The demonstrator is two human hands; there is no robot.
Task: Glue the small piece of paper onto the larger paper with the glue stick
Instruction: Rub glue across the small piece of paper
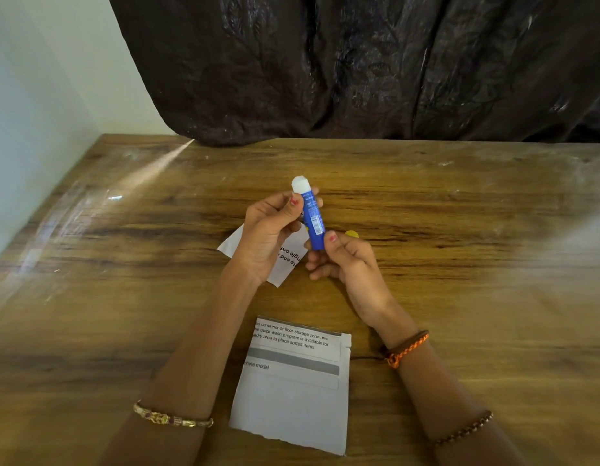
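Glue stick [312, 218], uncapped: gripped by left hand [270, 230] and right hand [345, 260]. Step: twisting glue up. Next: smearing small paper [285, 260].

Both forearms reach forward over the table, converging at the hands. The left hand [270, 230] is raised with fingers curled, thumb pressed against the upper part of what it grips. The right hand [347, 260] sits just beside it, slightly lower, thumb and curled fingers pinching the lower end.
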